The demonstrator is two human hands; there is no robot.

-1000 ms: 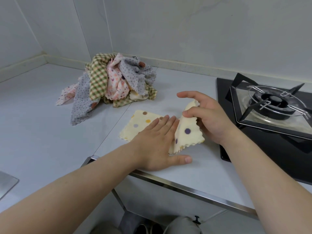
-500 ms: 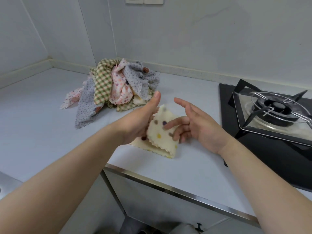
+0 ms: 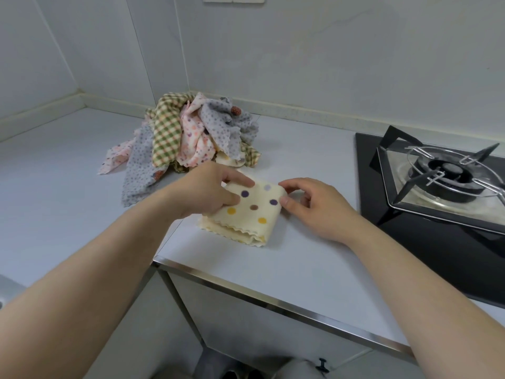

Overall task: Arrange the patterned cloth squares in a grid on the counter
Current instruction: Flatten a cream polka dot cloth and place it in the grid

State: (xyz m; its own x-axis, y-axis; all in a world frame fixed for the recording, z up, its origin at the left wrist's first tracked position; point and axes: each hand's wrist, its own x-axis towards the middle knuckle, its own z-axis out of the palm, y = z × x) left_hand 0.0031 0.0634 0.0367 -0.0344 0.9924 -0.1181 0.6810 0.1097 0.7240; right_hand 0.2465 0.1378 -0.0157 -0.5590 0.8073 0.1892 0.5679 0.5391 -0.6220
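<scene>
Left hand [image 3: 207,192] and right hand [image 3: 314,210] are pinching opposite sides of the folded dotted cloth [image 3: 252,214], fingers curled, apparently squaring it on the table [image 3: 68,203].

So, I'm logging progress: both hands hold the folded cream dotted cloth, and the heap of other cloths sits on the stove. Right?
Not quite. In the head view the left hand and right hand do hold the folded cream dotted cloth, but the heap of other cloths sits on the counter behind it, left of the stove.
</scene>
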